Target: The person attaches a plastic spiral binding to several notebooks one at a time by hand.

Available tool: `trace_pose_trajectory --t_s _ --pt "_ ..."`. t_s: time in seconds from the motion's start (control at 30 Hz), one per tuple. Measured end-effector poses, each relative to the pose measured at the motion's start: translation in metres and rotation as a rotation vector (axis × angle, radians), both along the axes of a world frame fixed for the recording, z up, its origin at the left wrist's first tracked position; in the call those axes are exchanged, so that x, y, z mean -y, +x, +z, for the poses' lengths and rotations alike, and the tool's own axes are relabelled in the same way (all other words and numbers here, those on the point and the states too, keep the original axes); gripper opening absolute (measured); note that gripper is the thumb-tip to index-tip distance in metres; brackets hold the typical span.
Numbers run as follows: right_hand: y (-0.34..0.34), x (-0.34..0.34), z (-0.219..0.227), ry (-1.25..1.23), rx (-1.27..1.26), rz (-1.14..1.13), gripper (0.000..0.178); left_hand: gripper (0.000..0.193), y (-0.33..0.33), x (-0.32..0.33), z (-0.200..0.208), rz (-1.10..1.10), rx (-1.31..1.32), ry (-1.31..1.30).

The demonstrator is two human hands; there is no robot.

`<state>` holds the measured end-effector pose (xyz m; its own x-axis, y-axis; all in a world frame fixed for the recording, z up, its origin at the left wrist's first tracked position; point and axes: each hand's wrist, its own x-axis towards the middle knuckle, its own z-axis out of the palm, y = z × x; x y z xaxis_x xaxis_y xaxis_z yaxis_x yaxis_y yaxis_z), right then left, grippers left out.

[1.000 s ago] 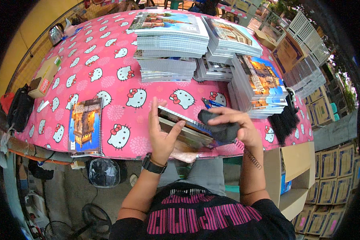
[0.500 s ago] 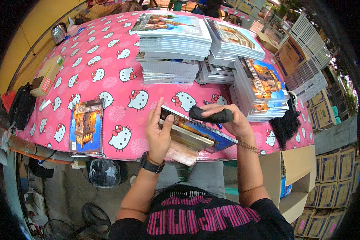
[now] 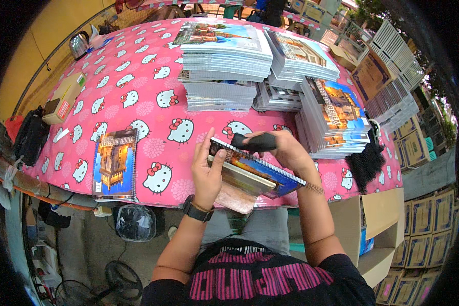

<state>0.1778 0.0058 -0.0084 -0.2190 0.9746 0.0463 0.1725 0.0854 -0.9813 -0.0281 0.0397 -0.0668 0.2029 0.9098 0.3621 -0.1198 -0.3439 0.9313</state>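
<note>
My left hand (image 3: 209, 166) is closed on a spiral-bound notebook (image 3: 270, 178) with a blue and gold cover, tilted above the table's near edge. A dark wire coil (image 3: 313, 188) runs along its upper edge, and a loose tail sticks out past the right end. My right hand (image 3: 290, 153) is curled at the coiled edge. A black elongated piece (image 3: 255, 142) lies along its fingers; whether it is a finger wrap or a held thing I cannot tell. Under the notebook, a pale pinkish block (image 3: 235, 199) shows at the table edge.
A finished-looking notebook (image 3: 115, 164) lies at left on the pink tablecloth (image 3: 153, 130). Tall stacks of notebooks (image 3: 227, 56) stand at the back and right. Black coils (image 3: 364, 166) are bunched near the right edge. An open carton (image 3: 380, 214) stands below on the right.
My right hand has shifted left along the notebook's bound edge, and the loose coil tail at the right end looks shorter. The whole view has moved slightly.
</note>
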Motion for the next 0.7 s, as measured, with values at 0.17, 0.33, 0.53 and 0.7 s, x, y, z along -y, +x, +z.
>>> trace_pose_trajectory --t_s 0.17,0.33,0.53,0.7 --pt "-0.007 -0.004 -0.009 0.120 -0.305 -0.026 0.046 0.050 0.000 -0.001 0.004 0.001 0.031 0.034" --pt "-0.002 -0.016 -0.018 -0.120 0.119 -0.041 0.051 0.046 0.002 0.000 0.003 -0.018 0.124 0.015" --pt "-0.002 0.033 0.045 0.255 0.527 -0.113 0.055 0.039 -0.012 -0.007 0.021 -0.153 0.026 0.052" --pt "-0.049 0.066 0.065 0.457 0.614 -0.279 0.038 0.023 -0.001 0.009 0.048 -0.442 0.179 -0.128"
